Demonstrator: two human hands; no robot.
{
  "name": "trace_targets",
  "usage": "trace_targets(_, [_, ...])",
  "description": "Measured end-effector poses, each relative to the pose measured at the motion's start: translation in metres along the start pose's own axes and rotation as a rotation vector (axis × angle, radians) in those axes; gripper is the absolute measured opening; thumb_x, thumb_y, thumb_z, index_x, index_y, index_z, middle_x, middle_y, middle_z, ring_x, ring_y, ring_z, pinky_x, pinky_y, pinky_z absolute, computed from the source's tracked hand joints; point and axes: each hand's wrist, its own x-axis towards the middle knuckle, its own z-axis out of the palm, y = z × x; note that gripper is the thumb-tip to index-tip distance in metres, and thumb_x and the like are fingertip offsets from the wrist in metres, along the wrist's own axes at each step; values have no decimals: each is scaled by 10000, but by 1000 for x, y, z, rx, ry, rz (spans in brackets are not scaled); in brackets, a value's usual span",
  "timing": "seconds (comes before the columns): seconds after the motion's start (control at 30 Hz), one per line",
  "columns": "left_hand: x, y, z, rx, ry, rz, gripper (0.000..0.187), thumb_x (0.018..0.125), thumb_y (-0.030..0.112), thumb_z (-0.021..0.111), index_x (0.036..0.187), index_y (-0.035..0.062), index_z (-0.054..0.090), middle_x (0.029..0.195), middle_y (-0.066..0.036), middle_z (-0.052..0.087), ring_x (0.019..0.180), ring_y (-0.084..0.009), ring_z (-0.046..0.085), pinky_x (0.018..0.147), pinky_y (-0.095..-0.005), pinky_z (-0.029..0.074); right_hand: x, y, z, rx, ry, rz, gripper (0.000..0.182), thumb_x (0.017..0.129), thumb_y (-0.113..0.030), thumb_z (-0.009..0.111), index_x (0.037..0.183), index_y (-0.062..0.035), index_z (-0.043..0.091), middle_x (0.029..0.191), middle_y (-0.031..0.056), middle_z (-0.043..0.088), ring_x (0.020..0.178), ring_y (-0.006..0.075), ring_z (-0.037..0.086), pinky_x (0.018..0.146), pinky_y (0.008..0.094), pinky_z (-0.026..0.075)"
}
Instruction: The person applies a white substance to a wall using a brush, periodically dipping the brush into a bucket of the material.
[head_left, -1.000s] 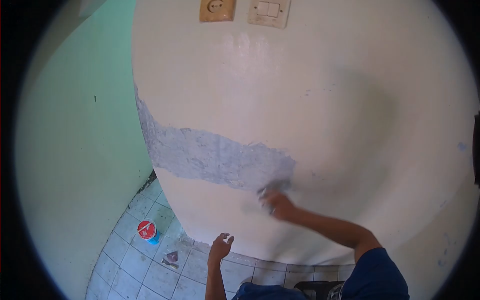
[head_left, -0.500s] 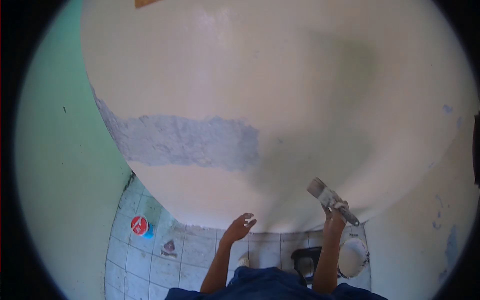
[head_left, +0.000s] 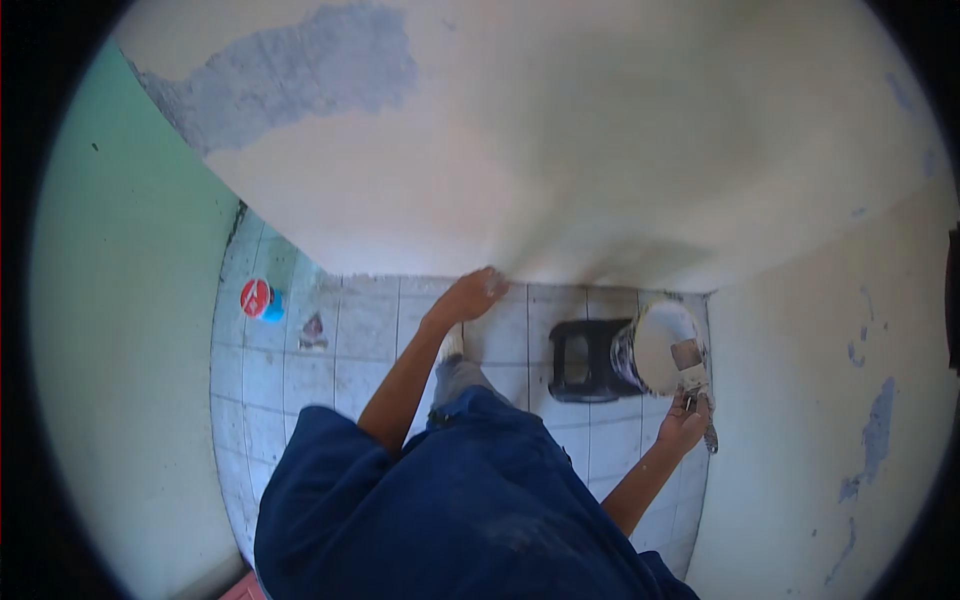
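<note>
A wide paintbrush point(head_left: 691, 378) is in my right hand point(head_left: 686, 418), my fingers wrapped round it near the ferrule. Its bristles overlap the pale paint inside a round bucket point(head_left: 640, 383), and the handle points back past my wrist. That bucket, smeared at the rim, is by a black stool point(head_left: 583, 392), close to the right-hand corner. My left hand point(head_left: 474, 294) holds nothing; its fingers are loosely apart, near the foot of the cream wall point(head_left: 430, 215). Whitish smudges mark its fingertips.
A small tub with a red lid point(head_left: 256, 298) sits on the tiled floor point(head_left: 375, 345) at left, beside a dark reddish scrap point(head_left: 313, 330). Grey bare patches point(head_left: 310, 75) show on the cream wall. A green wall point(head_left: 110, 270) bounds the left side.
My view has tilted down toward the floor. My right hand has brought the paintbrush from in front of the wall to over the bucket. My left hand stays empty near the wall's foot.
</note>
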Motion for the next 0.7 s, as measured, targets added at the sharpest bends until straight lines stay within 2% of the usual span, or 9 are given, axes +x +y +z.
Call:
trace_targets(0.03, [-2, 8, 20, 11, 19, 43, 408, 879, 344, 536, 1134, 25, 529, 1129, -170, 581, 1027, -293, 573, 870, -358, 441, -4, -13, -19, 0, 14, -3, 177, 826, -8, 524, 963, 23, 416, 1080, 187, 483, 1006, 307, 525, 885, 441, 503])
trace_targets(0.2, [-44, 87, 86, -109, -71, 2, 433, 876, 355, 539, 1131, 5, 531, 1136, -173, 579, 1059, -303, 550, 887, -353, 425, -33, -86, -118, 34, 93, 5, 292, 834, -11, 516, 1068, 60, 358, 1105, 213, 442, 1027, 326, 502, 894, 440, 498])
trace_targets(0.37, [-84, 129, 138, -274, -160, -26, 408, 875, 335, 557, 1138, 25, 532, 1098, -139, 594, 1007, -242, 572, 865, -342, 435, -43, -134, -214, 38, 344, 10, 346, 851, -27, 507, 1118, 107, 332, 1098, 230, 433, 1054, 340, 479, 912, 453, 492])
trace_targets(0.5, [-83, 125, 155, -260, -153, -93, 411, 874, 335, 561, 1162, 46, 517, 1068, -109, 601, 968, -207, 577, 847, -337, 441, -31, -148, -239, 129, 408, 3, 361, 857, -39, 505, 1123, 129, 328, 1104, 241, 430, 1064, 353, 471, 908, 456, 501])
trace_targets(0.53, [-80, 123, 157, -227, -146, -119, 469, 847, 346, 582, 1170, 18, 494, 1122, -181, 584, 1028, -291, 569, 878, -351, 434, -26, -152, -246, 163, 405, -3, 379, 858, -36, 503, 1150, 124, 323, 1122, 248, 428, 1074, 358, 468, 905, 456, 501])
trace_targets(0.6, [-76, 131, 159, -219, -151, -133, 487, 844, 348, 583, 1184, 15, 481, 1120, -194, 582, 1036, -304, 565, 885, -356, 431, -13, -156, -255, 232, 386, -12, 418, 861, -31, 499, 1205, 116, 313, 1158, 264, 425, 1095, 368, 462, 899, 457, 500])
trace_targets(0.7, [-62, 144, 168, -182, -135, -124, 525, 841, 347, 584, 1211, 2, 447, 1120, -221, 575, 1056, -322, 554, 897, -363, 425, -3, -158, -247, 175, 384, -16, 428, 858, -33, 507, 1212, 104, 311, 1156, 256, 429, 1093, 364, 464, 904, 468, 493])
